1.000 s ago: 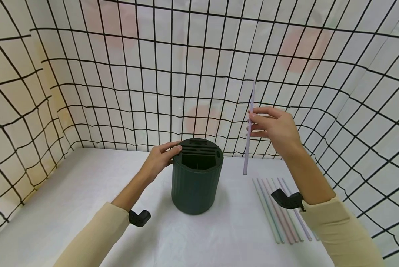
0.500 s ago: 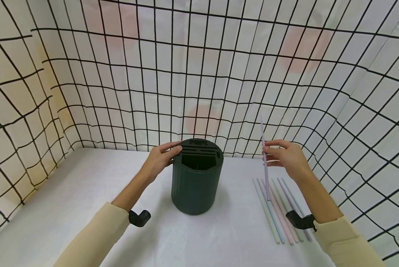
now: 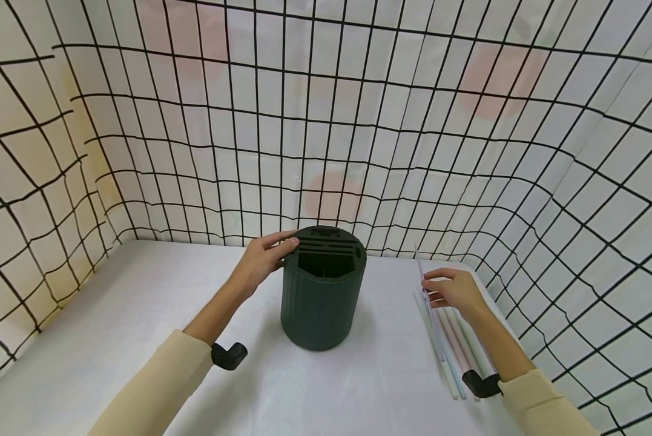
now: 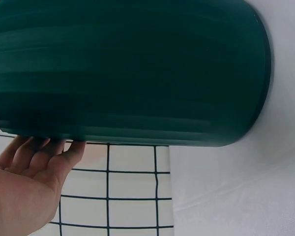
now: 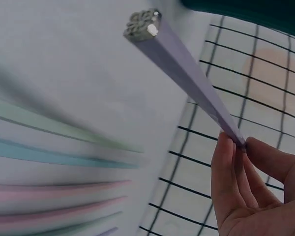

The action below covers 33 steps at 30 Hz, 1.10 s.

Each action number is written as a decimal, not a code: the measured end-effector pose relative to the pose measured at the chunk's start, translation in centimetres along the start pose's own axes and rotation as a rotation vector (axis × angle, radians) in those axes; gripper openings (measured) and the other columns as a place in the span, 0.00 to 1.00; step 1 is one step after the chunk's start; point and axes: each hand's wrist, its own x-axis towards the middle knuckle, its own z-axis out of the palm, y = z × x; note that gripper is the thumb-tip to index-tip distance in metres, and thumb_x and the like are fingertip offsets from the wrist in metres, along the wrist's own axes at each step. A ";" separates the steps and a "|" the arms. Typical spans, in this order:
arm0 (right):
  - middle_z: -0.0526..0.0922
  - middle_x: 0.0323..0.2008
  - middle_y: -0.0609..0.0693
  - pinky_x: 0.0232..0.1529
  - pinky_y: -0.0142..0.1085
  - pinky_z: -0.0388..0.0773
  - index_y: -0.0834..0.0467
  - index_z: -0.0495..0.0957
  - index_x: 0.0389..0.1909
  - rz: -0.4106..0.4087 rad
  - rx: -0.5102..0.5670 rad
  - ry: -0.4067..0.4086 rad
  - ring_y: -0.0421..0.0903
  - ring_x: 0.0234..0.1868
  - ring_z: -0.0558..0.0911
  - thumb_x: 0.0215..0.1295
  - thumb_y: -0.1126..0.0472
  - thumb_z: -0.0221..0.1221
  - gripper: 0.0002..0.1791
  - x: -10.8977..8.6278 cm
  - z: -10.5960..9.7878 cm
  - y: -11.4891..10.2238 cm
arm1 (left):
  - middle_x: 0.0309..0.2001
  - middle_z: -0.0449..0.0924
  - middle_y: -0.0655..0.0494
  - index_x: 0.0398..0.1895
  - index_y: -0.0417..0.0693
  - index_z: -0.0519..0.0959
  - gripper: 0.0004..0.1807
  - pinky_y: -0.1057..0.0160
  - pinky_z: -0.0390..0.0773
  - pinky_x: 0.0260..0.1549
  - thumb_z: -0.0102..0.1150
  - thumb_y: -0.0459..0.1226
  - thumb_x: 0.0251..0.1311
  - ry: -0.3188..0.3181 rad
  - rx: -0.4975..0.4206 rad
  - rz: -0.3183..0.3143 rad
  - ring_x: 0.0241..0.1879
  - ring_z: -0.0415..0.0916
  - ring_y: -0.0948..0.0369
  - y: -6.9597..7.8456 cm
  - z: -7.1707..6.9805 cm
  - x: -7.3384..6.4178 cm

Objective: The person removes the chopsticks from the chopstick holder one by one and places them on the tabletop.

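A dark green, round knife and utensil holder (image 3: 320, 309) stands upright on the white cloth, with slots and a wide opening in its top. My left hand (image 3: 263, 257) holds its upper left rim, thumb on top; in the left wrist view the fingers (image 4: 71, 155) lie against its side. My right hand (image 3: 456, 293) pinches a light purple chopstick (image 5: 187, 78) between thumb and fingertips. Its thick square end, with a silvery patterned cap, points down and toward me. It overlaps the row of pastel chopsticks (image 3: 456, 339) in the head view.
The lying chopsticks are light green (image 5: 64, 129), blue (image 5: 54, 152), pink (image 5: 54, 191) and purple, side by side; my right forearm hides part of them. A black wire grid (image 3: 326, 127) before white cloth encloses the table at back and sides.
My right hand has come down with the purple chopstick, first rightward, then slightly back left, low over the lying chopsticks. My left hand and the holder have stayed in place.
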 end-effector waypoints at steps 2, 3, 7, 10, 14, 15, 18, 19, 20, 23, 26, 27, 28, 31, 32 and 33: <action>0.89 0.37 0.54 0.33 0.36 0.89 0.72 0.77 0.57 0.024 -0.001 0.004 0.45 0.31 0.88 0.70 0.60 0.63 0.22 0.2 0.5 1.0 | 0.67 0.76 0.50 0.71 0.54 0.74 0.27 0.53 0.75 0.66 0.59 0.50 0.72 0.001 -0.002 0.003 0.65 0.77 0.54 0.0 0.0 0.0; 0.89 0.37 0.55 0.32 0.36 0.89 0.72 0.77 0.57 0.042 -0.001 0.006 0.44 0.31 0.87 0.70 0.61 0.63 0.22 0.3 0.7 1.5 | 0.67 0.76 0.50 0.71 0.54 0.74 0.27 0.53 0.75 0.66 0.59 0.50 0.72 -0.001 -0.002 0.005 0.65 0.77 0.54 0.0 0.0 0.0; 0.88 0.34 0.54 0.29 0.35 0.88 0.73 0.77 0.58 0.094 -0.008 -0.004 0.45 0.29 0.87 0.69 0.62 0.64 0.22 0.4 1.2 3.1 | 0.68 0.76 0.49 0.72 0.54 0.73 0.28 0.53 0.75 0.66 0.58 0.50 0.72 -0.006 -0.003 0.009 0.65 0.77 0.53 0.0 0.0 -0.1; 0.88 0.32 0.53 0.28 0.35 0.87 0.74 0.77 0.57 0.114 -0.027 -0.011 0.43 0.27 0.85 0.68 0.64 0.64 0.22 0.3 1.5 4.1 | 0.67 0.76 0.50 0.71 0.54 0.73 0.28 0.53 0.75 0.66 0.59 0.50 0.72 -0.004 -0.004 0.006 0.65 0.77 0.54 -0.1 0.0 0.0; 0.87 0.30 0.52 0.27 0.35 0.87 0.74 0.77 0.56 0.123 -0.048 -0.029 0.42 0.26 0.84 0.68 0.65 0.63 0.21 0.1 1.8 5.1 | 0.68 0.75 0.49 0.72 0.54 0.73 0.28 0.52 0.74 0.67 0.58 0.50 0.72 -0.004 0.001 0.010 0.65 0.76 0.53 -0.2 -0.1 0.0; 0.87 0.29 0.52 0.26 0.35 0.87 0.74 0.77 0.55 0.127 -0.057 -0.032 0.41 0.25 0.84 0.68 0.65 0.63 0.20 0.0 1.9 5.3 | 0.68 0.75 0.48 0.72 0.54 0.73 0.28 0.52 0.74 0.67 0.58 0.51 0.72 -0.004 0.003 0.011 0.65 0.76 0.52 -0.2 -0.1 0.0; 0.86 0.28 0.52 0.26 0.36 0.87 0.74 0.78 0.54 0.139 -0.074 -0.040 0.42 0.24 0.83 0.67 0.65 0.63 0.20 -0.2 2.1 5.7 | 0.68 0.75 0.48 0.72 0.54 0.73 0.28 0.52 0.74 0.67 0.58 0.51 0.72 -0.005 -0.001 0.008 0.65 0.76 0.53 -0.1 -0.1 0.0; 0.86 0.28 0.52 0.25 0.36 0.87 0.74 0.79 0.53 0.146 -0.076 -0.039 0.42 0.24 0.83 0.67 0.65 0.64 0.19 -0.2 2.2 5.8 | 0.67 0.76 0.49 0.72 0.54 0.73 0.28 0.52 0.74 0.67 0.58 0.51 0.72 -0.004 -0.002 0.006 0.65 0.76 0.53 -0.1 -0.1 0.0; 0.86 0.28 0.52 0.25 0.36 0.87 0.74 0.79 0.52 0.148 -0.081 -0.041 0.42 0.24 0.83 0.66 0.65 0.64 0.18 -0.3 2.3 5.9 | 0.67 0.76 0.49 0.72 0.54 0.73 0.28 0.52 0.74 0.67 0.58 0.51 0.72 -0.005 -0.002 0.006 0.65 0.76 0.53 -0.1 -0.1 0.0; 0.85 0.27 0.53 0.25 0.37 0.87 0.73 0.79 0.51 0.158 -0.083 -0.041 0.43 0.24 0.83 0.66 0.66 0.64 0.17 -0.3 2.5 6.2 | 0.67 0.76 0.49 0.71 0.54 0.73 0.27 0.52 0.75 0.67 0.58 0.50 0.72 0.000 -0.003 0.001 0.65 0.77 0.53 -0.1 -0.1 0.0; 0.85 0.26 0.52 0.25 0.37 0.87 0.73 0.80 0.51 0.166 -0.081 -0.033 0.42 0.23 0.82 0.65 0.67 0.64 0.17 -0.2 2.6 6.5 | 0.67 0.76 0.50 0.71 0.54 0.74 0.27 0.53 0.75 0.67 0.58 0.50 0.72 0.001 -0.006 -0.001 0.64 0.77 0.54 0.0 -0.1 0.0; 0.85 0.26 0.52 0.25 0.37 0.87 0.73 0.80 0.50 0.169 -0.087 -0.031 0.42 0.23 0.82 0.65 0.66 0.63 0.16 -0.2 2.6 6.6 | 0.67 0.76 0.50 0.71 0.55 0.74 0.27 0.53 0.75 0.67 0.58 0.50 0.72 0.001 -0.008 -0.002 0.64 0.77 0.54 0.0 -0.1 0.0; 0.85 0.26 0.52 0.25 0.37 0.87 0.73 0.80 0.50 0.169 -0.093 -0.032 0.43 0.23 0.82 0.65 0.66 0.63 0.16 -0.2 2.6 6.6 | 0.66 0.77 0.50 0.70 0.55 0.74 0.27 0.53 0.75 0.67 0.59 0.50 0.72 0.003 -0.011 -0.003 0.64 0.77 0.54 0.0 -0.1 0.0; 0.84 0.25 0.53 0.25 0.37 0.87 0.73 0.80 0.49 0.171 -0.117 -0.034 0.43 0.22 0.82 0.65 0.66 0.63 0.16 -0.2 2.6 6.7 | 0.67 0.76 0.49 0.71 0.54 0.74 0.27 0.52 0.75 0.67 0.58 0.50 0.72 -0.004 -0.013 0.005 0.64 0.77 0.53 0.0 -0.1 0.0; 0.84 0.25 0.53 0.25 0.37 0.86 0.73 0.81 0.49 0.170 -0.125 -0.033 0.43 0.21 0.82 0.65 0.66 0.63 0.16 -0.2 2.6 6.7 | 0.67 0.76 0.49 0.71 0.54 0.74 0.27 0.52 0.75 0.67 0.59 0.51 0.72 -0.003 -0.013 0.006 0.64 0.77 0.53 0.0 -0.1 0.0; 0.83 0.25 0.53 0.24 0.37 0.86 0.72 0.81 0.49 0.169 -0.131 -0.031 0.42 0.21 0.81 0.65 0.66 0.63 0.15 -0.2 2.6 6.8 | 0.67 0.76 0.49 0.71 0.54 0.74 0.28 0.52 0.75 0.67 0.59 0.51 0.72 -0.003 -0.013 0.006 0.64 0.77 0.53 0.0 -0.1 0.0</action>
